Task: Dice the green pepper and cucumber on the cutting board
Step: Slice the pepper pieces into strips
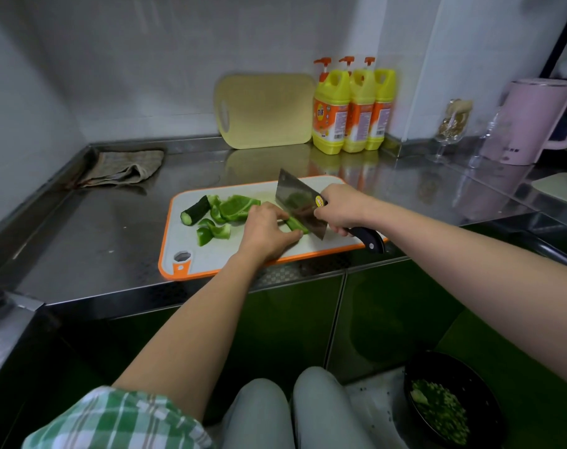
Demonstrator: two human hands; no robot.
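**Dicing in progress.** A white plastic cutting board with an orange rim [211, 251] lies on a stainless-steel counter [113, 228]. At the board's centre the left hand [266, 231], fingers curled, pins a narrow green pepper strip [296, 225]. The right hand [340, 207] grips the black handle of a broad steel cleaver [295, 202], whose blade meets that strip. Larger green pepper pieces [237, 207] and a dark green cucumber stub [194, 210] lie toward the board's left end.

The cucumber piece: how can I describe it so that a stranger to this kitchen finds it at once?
On the steel counter lies a white cutting board with an orange rim. The cucumber piece lies near its far left corner, left of the pepper pieces. It alone is a dark round stub with a pale cut end.
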